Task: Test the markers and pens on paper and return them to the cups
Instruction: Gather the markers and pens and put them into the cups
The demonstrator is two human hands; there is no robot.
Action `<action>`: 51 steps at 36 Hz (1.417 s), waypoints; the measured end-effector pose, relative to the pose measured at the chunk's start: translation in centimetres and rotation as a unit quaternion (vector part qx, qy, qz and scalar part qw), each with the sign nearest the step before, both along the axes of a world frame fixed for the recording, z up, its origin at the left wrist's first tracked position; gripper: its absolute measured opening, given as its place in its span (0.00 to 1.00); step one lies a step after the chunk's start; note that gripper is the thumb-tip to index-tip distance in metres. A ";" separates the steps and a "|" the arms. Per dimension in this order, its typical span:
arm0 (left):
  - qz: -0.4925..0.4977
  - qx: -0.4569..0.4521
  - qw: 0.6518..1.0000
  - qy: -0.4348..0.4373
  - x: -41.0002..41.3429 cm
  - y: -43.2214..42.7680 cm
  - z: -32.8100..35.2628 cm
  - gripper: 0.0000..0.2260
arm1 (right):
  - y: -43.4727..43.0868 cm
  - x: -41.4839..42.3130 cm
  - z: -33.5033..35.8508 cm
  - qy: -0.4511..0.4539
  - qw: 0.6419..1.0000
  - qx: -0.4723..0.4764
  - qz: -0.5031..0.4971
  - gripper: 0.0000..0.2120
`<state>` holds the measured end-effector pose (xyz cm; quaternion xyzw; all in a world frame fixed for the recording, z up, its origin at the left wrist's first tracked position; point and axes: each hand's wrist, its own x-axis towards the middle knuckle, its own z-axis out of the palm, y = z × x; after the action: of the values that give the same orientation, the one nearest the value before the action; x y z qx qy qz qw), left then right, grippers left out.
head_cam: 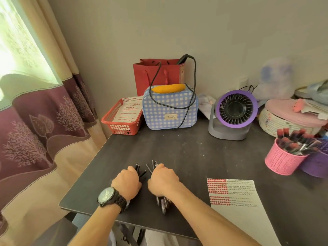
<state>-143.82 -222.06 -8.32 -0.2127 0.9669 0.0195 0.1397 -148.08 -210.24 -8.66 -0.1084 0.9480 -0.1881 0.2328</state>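
My left hand [126, 181], with a black watch on its wrist, is closed over a bunch of black pens [140, 170] lying on the dark table [177, 150]. Right beside it, my right hand [164, 180] grips a second bunch of black pens [163, 204], whose ends stick out past the fingers and below the wrist. A sheet of paper [248, 215] with rows of red and black test marks lies to the right. At the far right a pink cup [282, 162] holds several red-capped pens, with a purple cup [316, 166] behind it.
A red basket [122, 121] with a marked sheet, a blue checked case [170, 108], a red bag [159, 71] and a purple fan [234, 112] stand along the wall. A round box [284, 121] sits at the right. The table's near edge runs just below my wrists.
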 end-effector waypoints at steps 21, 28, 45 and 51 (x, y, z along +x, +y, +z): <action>-0.067 0.648 0.686 0.324 -5.0 31.2 0.4 0.22 | 35.8 2.6 -1.7 0.339 0.772 -0.368 -0.392 0.10; -0.138 0.630 0.699 0.309 -5.2 39.1 -2.7 0.08 | 39.8 4.1 -3.4 0.372 0.750 -0.356 -0.415 0.11; -0.113 0.712 0.611 0.327 -15.7 46.8 9.2 0.16 | 46.6 -6.5 5.2 0.321 0.495 -0.664 -0.459 0.12; -0.038 0.744 0.592 0.306 -20.3 49.8 8.2 0.13 | 47.7 -11.7 7.4 0.287 0.433 -0.726 -0.450 0.11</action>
<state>-164.13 -172.21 -0.17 0.0206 0.6088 0.7912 -0.0543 -159.80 -162.52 -1.30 0.1569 0.3893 -0.8438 -0.3344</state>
